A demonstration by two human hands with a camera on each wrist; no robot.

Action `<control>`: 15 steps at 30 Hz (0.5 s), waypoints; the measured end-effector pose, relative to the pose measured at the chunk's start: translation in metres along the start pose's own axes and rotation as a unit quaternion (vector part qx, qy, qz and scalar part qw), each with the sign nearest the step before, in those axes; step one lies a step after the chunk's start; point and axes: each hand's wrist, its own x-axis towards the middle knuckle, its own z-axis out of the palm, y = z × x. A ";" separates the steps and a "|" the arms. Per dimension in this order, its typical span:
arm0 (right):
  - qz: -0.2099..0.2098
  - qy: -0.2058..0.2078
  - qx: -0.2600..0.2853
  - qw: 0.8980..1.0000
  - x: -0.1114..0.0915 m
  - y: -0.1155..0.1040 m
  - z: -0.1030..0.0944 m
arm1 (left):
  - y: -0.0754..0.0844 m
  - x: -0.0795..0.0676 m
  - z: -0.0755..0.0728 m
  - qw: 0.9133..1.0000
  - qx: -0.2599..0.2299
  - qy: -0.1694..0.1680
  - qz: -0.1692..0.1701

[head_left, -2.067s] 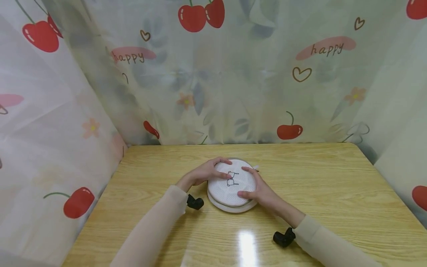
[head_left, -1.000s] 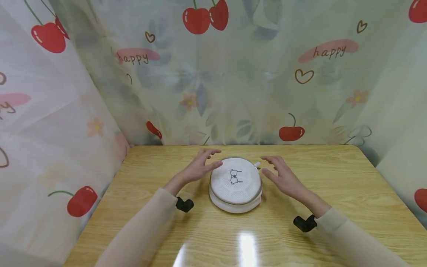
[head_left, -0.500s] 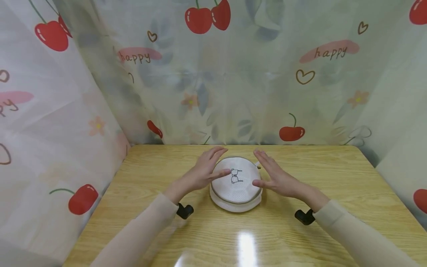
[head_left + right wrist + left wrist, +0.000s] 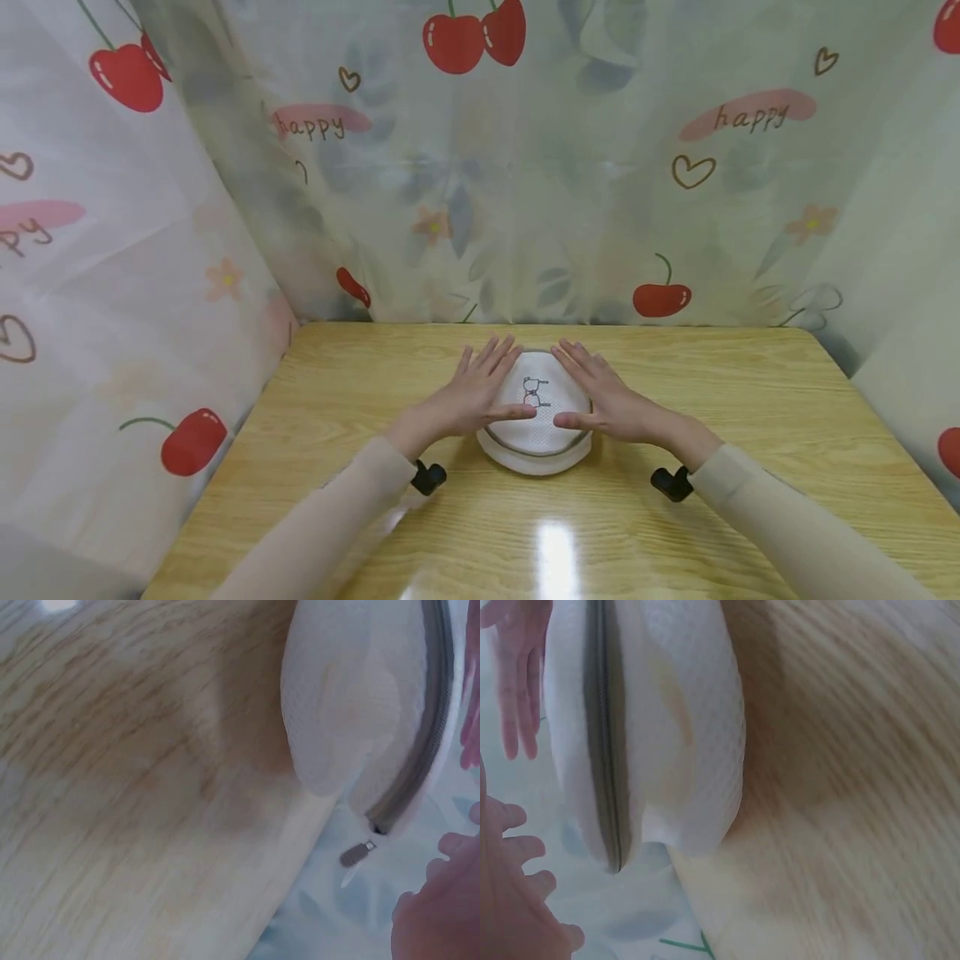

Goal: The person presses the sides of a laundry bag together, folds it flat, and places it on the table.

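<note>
A round white mesh laundry bag with a small bra drawing on its top sits on the wooden table. Its grey zipper runs round the side, and the zipper pull hangs at one end in the right wrist view. My left hand is spread over the bag's left side, fingers straight and thumb pointing inward across the top. Mirroring it, my right hand spans the right side with straight fingers. Both hands overlap the bag's edges in the head view and grip nothing. A yellowish patch shows through the mesh in the left wrist view.
The wooden table ends at a back edge close behind the bag. A cherry-patterned curtain hangs behind and on both sides. Black wrist cameras stick out beneath both forearms.
Both hands let go of the bag's top and drew apart, then came back in over its sides with fingers spread. The bag stays in about the same place, its zipper side now shut all round in view.
</note>
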 end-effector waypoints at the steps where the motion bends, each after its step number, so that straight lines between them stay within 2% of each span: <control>1: 0.001 -0.004 0.000 1.000 0.001 0.000 0.001 | 0.001 0.001 0.002 1.000 0.002 -0.005 0.001; 7: 0.000 -0.025 0.014 1.000 0.005 0.002 0.012 | 0.000 0.004 0.016 0.999 0.029 -0.035 0.007; 15: 0.001 -0.039 0.011 0.999 0.006 0.003 0.029 | -0.006 -0.005 0.031 0.997 0.040 -0.062 0.014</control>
